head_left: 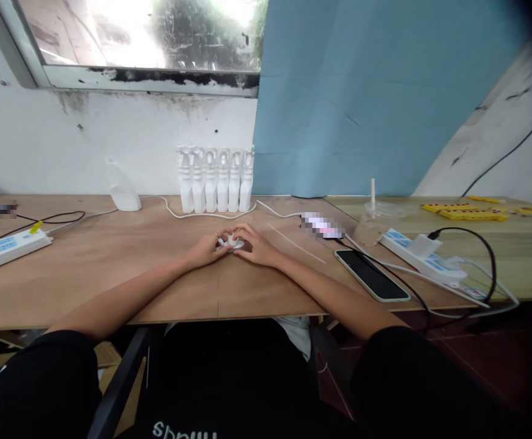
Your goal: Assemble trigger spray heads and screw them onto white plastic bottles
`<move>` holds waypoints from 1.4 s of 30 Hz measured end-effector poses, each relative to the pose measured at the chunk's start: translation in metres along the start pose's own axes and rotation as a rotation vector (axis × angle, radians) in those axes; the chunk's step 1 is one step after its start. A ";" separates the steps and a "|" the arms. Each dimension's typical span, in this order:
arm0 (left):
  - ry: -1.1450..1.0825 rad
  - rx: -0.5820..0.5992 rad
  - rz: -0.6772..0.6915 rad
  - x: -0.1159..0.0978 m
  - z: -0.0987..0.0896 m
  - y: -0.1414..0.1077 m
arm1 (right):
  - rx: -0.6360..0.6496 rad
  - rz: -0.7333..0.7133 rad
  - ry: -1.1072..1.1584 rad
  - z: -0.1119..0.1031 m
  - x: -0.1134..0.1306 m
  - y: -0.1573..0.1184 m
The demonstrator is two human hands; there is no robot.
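Note:
Both hands meet at the middle of the table, around a small white plastic part (231, 243) whose exact kind I cannot make out. My left hand (208, 249) curls round its left side, with thumb and fingers closed on it. My right hand (257, 245) grips from the right, fingers bent over the top and thumb low near the wood. Fingers hide much of the part. A thin white tube (297, 243) lies on the table just right of my right hand. Behind the hands stands a row of several white spray bottles (222, 190).
One more white bottle (125, 192) stands tilted-looking at back left. Power strips (10, 249) lie left and right, with cables. To the right are a dark-screened phone (372, 275), a lit phone (321, 225), a plastic cup with straw (372, 224) and yellow strips (471, 213).

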State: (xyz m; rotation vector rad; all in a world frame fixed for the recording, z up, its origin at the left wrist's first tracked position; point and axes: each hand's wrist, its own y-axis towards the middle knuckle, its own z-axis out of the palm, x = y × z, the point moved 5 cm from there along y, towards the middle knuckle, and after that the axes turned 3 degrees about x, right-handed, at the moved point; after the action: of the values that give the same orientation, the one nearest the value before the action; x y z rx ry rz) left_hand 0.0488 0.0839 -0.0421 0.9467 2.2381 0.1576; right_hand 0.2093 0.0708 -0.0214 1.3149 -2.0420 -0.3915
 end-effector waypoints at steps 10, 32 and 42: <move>0.164 0.045 0.081 -0.003 0.000 0.000 | -0.017 0.103 -0.068 0.007 -0.018 -0.003; 0.149 -0.001 0.061 -0.003 -0.004 -0.002 | -0.020 0.025 -0.105 0.004 -0.007 -0.001; 0.094 -0.009 0.048 0.000 -0.002 -0.002 | 0.015 0.033 -0.011 0.011 0.002 0.008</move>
State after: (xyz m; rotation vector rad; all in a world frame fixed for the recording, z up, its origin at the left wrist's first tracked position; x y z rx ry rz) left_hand 0.0464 0.0825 -0.0410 1.0081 2.2992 0.2386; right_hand 0.1955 0.0713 -0.0239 1.2894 -2.0764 -0.3695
